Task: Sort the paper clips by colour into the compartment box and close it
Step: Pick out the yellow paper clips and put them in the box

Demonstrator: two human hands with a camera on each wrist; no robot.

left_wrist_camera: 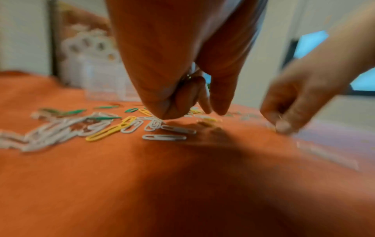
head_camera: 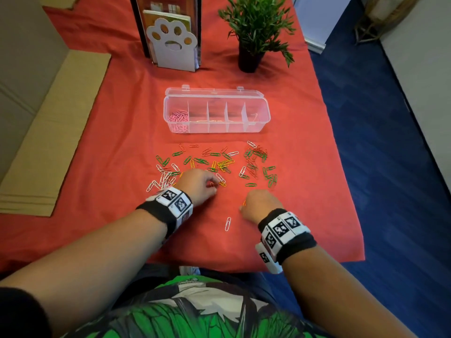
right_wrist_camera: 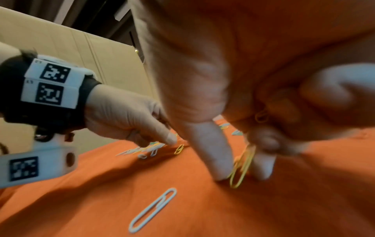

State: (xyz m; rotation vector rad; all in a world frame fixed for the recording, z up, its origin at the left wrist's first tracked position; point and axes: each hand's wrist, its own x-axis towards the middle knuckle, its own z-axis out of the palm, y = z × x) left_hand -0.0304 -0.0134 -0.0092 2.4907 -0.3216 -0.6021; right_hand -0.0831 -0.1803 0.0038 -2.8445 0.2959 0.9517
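Note:
The clear compartment box [head_camera: 258, 118] stands open mid-table, with pink clips [head_camera: 179, 117] in its leftmost compartment. Green, yellow, white and red paper clips [head_camera: 219, 164] lie scattered on the red cloth in front of it. My left hand [head_camera: 212, 187] is curled at the pile's near edge, fingertips down; in the left wrist view a few clips [left_wrist_camera: 188, 76] sit tucked in its palm, colour unclear. My right hand [right_wrist_camera: 241, 175] pinches yellow clips [right_wrist_camera: 243, 162] between thumb and finger on the cloth. A single white clip [head_camera: 228, 223] lies just left of it.
A paw-shaped white bookend [head_camera: 172, 42] and a potted plant [head_camera: 253, 28] stand behind the box. Cardboard sheets [head_camera: 48, 142] lie at the left. The table's right edge drops to blue floor [head_camera: 380, 142].

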